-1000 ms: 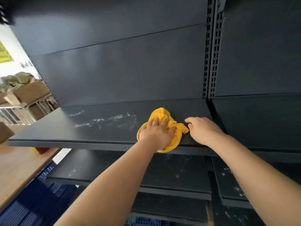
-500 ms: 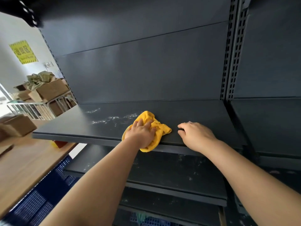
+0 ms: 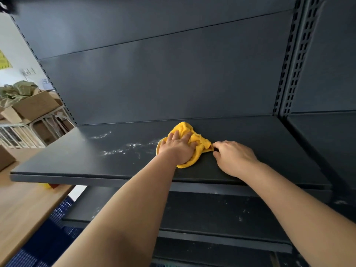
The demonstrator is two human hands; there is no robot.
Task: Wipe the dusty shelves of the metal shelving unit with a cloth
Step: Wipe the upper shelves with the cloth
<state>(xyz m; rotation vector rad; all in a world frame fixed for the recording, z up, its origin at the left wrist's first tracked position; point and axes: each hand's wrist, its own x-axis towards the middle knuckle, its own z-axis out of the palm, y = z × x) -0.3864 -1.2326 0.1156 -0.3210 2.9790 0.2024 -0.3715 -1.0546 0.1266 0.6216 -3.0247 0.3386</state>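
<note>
A crumpled yellow cloth [image 3: 200, 140] lies on the dark metal shelf [image 3: 77, 162] at chest height. My left hand [image 3: 177, 147] presses flat on the cloth with fingers spread. My right hand [image 3: 234, 158] rests on the shelf just right of it, fingers loosely bent, their tips touching the cloth's right corner. White dust streaks [image 3: 123, 149] run across the shelf to the left of the cloth. The shelf surface to the right of my hands looks dark and free of streaks.
Lower shelves [image 3: 212, 211] below carry white dust specks. A slotted upright post [image 3: 289, 74] bounds the bay on the right. A wooden table [image 3: 21, 209] stands at the left, with cardboard boxes [image 3: 36, 106] behind it and a blue crate [image 3: 38, 247] on the floor.
Both hands and the cloth have moved back from the shelf's front edge toward the rear panel. My right hand has closed the gap to the cloth's corner.
</note>
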